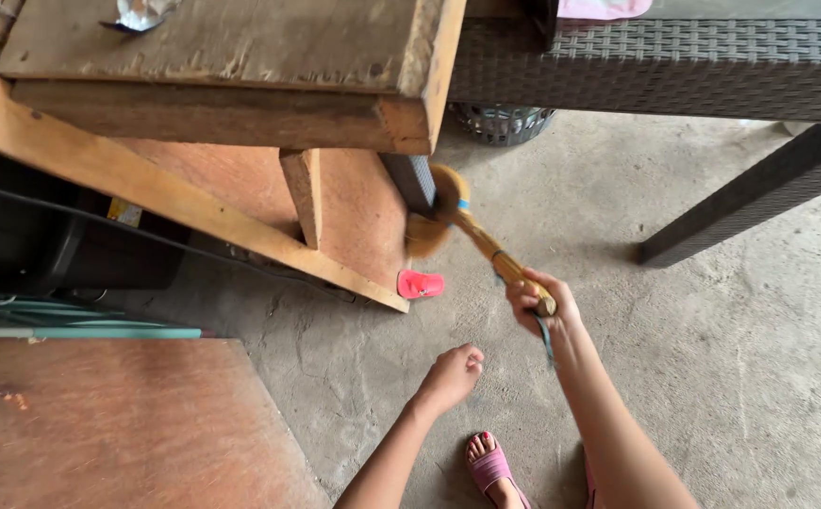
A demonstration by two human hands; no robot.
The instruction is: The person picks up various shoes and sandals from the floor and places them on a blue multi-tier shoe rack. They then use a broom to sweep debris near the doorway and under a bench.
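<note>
Broom: short soft broom with a straw-coloured brush head and a bamboo-like handle (467, 226), its head down on the floor by the dark table leg (417, 181), just above a small flat pink object (421, 284).
Right hand: right hand (535, 300) was wrapped tight around the handle's near end.
Left hand: left hand (452, 369) hung in a loose fist, holding nothing as far as the view showed.
Progress: sweeping looked under way; the grey concrete floor (674, 377) showed no gathered pile, though fine dust could be too small to see.
Surroundings: rough wooden table (240, 85) above, leaning wooden plank (165, 188), dark woven wicker bench (674, 66).
</note>
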